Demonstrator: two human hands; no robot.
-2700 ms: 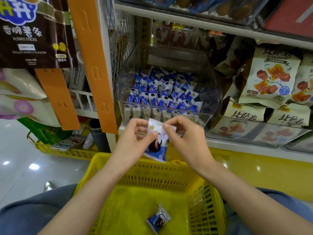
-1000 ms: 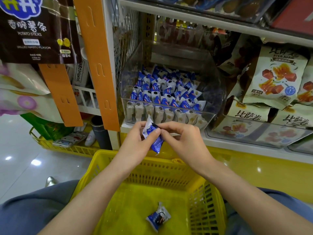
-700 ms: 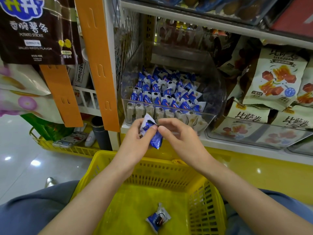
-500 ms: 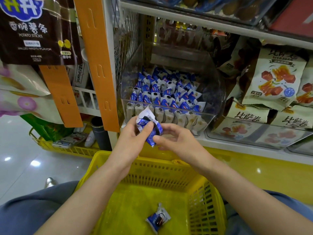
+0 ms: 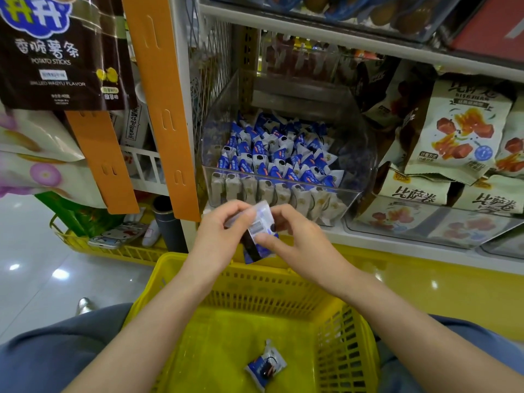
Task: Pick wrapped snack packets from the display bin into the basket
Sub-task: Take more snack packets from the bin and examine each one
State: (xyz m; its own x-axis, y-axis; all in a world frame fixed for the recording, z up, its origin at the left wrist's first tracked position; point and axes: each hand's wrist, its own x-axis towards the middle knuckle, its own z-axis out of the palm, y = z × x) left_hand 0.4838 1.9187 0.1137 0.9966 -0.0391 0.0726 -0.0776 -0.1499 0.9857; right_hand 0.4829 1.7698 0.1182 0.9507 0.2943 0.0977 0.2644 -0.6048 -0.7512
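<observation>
A blue and white snack packet (image 5: 259,232) is pinched between my left hand (image 5: 219,234) and my right hand (image 5: 297,238), just above the far rim of the yellow basket (image 5: 255,285). Its white back with a barcode faces me. Behind my hands stands the clear display bin (image 5: 360,154), holding several more packets of the same kind (image 5: 272,154). One packet (image 5: 265,367) lies on the basket floor.
Large snack bags (image 5: 465,131) fill the shelf to the right of the bin. An orange hanging strip (image 5: 161,109) and a potato-stick bag (image 5: 59,52) hang at the left. Another yellow basket (image 5: 113,248) sits on the floor at the left.
Both hands have turned the packet over between them, so its white back now faces me instead of the blue front. The hands stay in front of the bin.
</observation>
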